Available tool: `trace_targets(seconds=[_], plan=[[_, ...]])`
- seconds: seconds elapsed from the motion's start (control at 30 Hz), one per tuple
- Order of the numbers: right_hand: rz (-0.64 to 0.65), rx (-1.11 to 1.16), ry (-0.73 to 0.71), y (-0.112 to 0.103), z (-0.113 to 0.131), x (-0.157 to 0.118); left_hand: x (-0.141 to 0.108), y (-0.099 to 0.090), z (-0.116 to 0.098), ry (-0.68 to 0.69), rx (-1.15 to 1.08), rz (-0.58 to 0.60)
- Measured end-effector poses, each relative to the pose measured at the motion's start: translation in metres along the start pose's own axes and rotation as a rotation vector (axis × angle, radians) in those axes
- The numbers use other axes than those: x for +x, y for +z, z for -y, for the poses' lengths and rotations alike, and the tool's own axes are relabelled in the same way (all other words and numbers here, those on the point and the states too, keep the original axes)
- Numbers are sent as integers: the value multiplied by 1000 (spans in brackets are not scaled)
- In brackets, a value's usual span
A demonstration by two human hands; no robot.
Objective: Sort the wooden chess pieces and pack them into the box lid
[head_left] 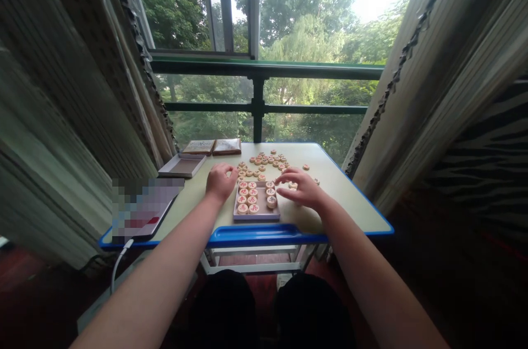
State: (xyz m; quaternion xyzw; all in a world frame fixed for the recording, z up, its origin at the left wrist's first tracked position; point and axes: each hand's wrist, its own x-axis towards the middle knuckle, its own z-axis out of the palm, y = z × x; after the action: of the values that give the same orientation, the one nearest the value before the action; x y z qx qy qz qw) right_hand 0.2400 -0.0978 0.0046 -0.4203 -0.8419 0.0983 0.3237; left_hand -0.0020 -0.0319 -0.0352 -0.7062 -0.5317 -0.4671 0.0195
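An open shallow box (256, 217) lies near the table's front edge. Two columns of round wooden pieces (252, 200) with red characters fill its left side, and several more pieces (271, 202) stand along its right side. My left hand (221, 181) is at the box's upper left corner, its fingers curled together; what they hold, if anything, is too small to name. At the box's upper right is my right hand (300, 186), fingers apart and bent, near a loose piece (292, 185). Behind the box many loose pieces (270, 160) are scattered.
On the table (350, 206), an empty box lid (182, 165) lies at the left, with two flat packages (227, 146) behind it. A tablet-like device (165, 208) with a white cable (119, 263) sits at the front left. Curtains hang on both sides.
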Motion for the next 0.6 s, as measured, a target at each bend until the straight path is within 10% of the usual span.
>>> trace_targets(seconds=[0.17, 0.6], plan=[[-260, -158, 176, -1, -23, 2, 0, 2, -1, -3, 2, 62], [-305, -320, 572, -7, -44, -1, -3, -3, -2, -11, -56, 156]])
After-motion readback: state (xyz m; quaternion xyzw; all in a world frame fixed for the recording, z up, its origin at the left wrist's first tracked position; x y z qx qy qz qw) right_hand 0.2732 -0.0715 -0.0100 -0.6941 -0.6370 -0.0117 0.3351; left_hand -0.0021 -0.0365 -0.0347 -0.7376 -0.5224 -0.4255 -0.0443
